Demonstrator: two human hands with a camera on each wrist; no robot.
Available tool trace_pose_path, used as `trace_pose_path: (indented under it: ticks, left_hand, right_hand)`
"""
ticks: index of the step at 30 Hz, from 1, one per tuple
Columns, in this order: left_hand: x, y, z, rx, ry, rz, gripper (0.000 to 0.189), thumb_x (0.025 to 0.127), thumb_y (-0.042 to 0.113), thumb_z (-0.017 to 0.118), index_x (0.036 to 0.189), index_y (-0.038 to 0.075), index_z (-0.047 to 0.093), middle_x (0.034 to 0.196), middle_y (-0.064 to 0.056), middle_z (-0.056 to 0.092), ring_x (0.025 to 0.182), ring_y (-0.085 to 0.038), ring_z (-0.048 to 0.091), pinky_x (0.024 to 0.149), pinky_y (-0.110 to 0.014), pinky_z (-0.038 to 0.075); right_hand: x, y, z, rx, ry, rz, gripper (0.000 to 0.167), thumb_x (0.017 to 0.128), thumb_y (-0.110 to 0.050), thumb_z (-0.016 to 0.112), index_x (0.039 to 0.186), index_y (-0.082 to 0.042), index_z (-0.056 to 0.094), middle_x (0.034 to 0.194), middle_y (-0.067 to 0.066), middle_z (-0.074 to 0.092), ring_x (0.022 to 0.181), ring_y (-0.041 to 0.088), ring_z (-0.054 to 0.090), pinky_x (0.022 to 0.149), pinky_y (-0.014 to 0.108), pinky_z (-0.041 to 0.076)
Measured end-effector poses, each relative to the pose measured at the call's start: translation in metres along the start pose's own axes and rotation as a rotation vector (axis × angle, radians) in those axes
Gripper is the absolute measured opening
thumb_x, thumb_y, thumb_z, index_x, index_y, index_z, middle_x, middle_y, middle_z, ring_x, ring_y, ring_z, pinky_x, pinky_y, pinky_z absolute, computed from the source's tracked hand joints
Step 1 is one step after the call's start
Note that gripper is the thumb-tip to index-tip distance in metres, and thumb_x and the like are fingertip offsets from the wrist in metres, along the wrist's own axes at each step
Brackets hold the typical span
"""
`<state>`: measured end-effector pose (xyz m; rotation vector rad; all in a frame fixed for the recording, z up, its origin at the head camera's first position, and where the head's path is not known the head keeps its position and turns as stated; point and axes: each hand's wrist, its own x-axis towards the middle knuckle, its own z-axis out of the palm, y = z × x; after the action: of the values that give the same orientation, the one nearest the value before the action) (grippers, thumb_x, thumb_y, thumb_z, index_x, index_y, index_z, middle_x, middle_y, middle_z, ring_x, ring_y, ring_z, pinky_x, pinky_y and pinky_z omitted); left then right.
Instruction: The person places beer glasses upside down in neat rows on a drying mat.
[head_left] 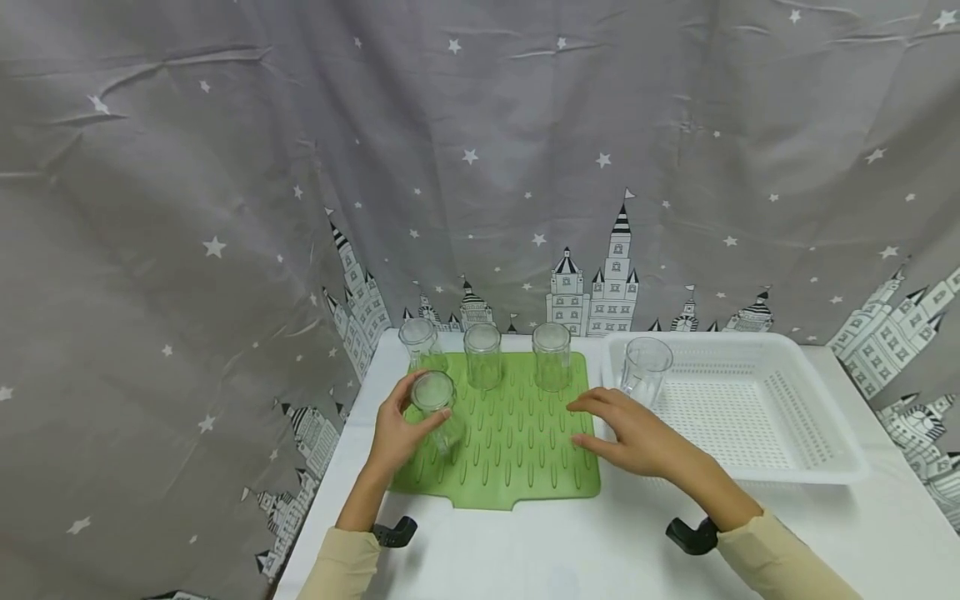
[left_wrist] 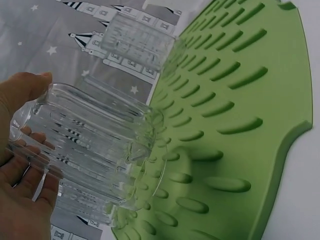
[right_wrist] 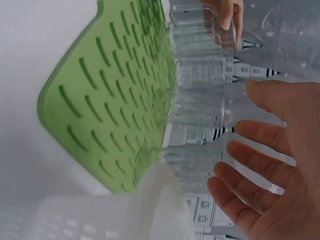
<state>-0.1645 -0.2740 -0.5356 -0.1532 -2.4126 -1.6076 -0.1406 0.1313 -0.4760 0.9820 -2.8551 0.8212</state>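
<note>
My left hand [head_left: 396, 429] grips a clear glass mug [head_left: 438, 408] by its base, over the left front part of a green ribbed mat [head_left: 517, 467]. The mug is upside down and slightly tilted, its mouth close to the mat; whether it touches I cannot tell. In the left wrist view, thumb and fingers go around the mug [left_wrist: 95, 135]. My right hand [head_left: 633, 429] is held above the mat's right edge, fingers spread and holding nothing. Along the mat's back stand three upturned glasses: the left glass [head_left: 420, 340], the middle glass [head_left: 483, 358] and the right glass [head_left: 552, 358].
A white perforated plastic basket [head_left: 813, 400] stands to the right of the mat. Another clear glass [head_left: 647, 367] is at its left end. White table surface [head_left: 570, 550] runs along the front, and a grey star-patterned curtain [head_left: 510, 200] hangs behind.
</note>
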Motion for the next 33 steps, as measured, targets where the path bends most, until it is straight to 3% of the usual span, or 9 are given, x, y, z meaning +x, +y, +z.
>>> trace_pose_path:
  ticks: [11, 18, 24, 33]
  left_hand:
    - [0.006, -0.016, 0.003, 0.008, -0.044, -0.003, 0.084, 0.092, 0.015, 0.087, 0.163, 0.008, 0.042, 0.166, -0.022, 0.047, 0.156, -0.046, 0.045, 0.132, -0.065, 0.030]
    - [0.011, -0.015, 0.005, 0.092, -0.090, -0.007, 0.090, 0.095, 0.020, 0.084, 0.169, 0.011, 0.033, 0.170, -0.021, 0.042, 0.152, -0.049, 0.048, 0.129, -0.066, 0.036]
    - [0.014, -0.011, 0.008, 0.124, -0.131, -0.029, 0.095, 0.097, 0.023, 0.083, 0.172, 0.011, 0.026, 0.175, -0.019, 0.035, 0.153, -0.051, 0.045, 0.129, -0.062, 0.037]
    - [0.012, -0.011, 0.010, 0.100, -0.131, -0.061, 0.097, 0.096, 0.023, 0.083, 0.172, 0.011, 0.024, 0.178, -0.016, 0.029, 0.156, -0.050, 0.041, 0.130, -0.061, 0.037]
  right_hand:
    - [-0.008, 0.023, -0.027, -0.033, 0.078, 0.055, 0.040, 0.105, -0.035, 0.070, 0.139, -0.013, 0.070, 0.144, 0.011, 0.067, 0.139, 0.039, 0.060, 0.117, 0.063, 0.050]
    - [-0.002, 0.043, -0.050, -0.100, 0.111, 0.090, 0.042, 0.108, -0.030, 0.065, 0.143, -0.007, 0.066, 0.148, 0.022, 0.064, 0.140, 0.046, 0.057, 0.117, 0.067, 0.048]
    - [0.007, 0.060, -0.063, -0.126, 0.082, 0.139, 0.050, 0.108, -0.029, 0.064, 0.150, -0.002, 0.058, 0.154, 0.027, 0.058, 0.144, 0.051, 0.052, 0.119, 0.070, 0.043]
    - [0.019, 0.078, -0.070, -0.158, -0.017, 0.249, 0.073, 0.108, -0.036, 0.063, 0.161, 0.006, 0.038, 0.166, 0.040, 0.033, 0.152, 0.066, 0.028, 0.121, 0.083, 0.029]
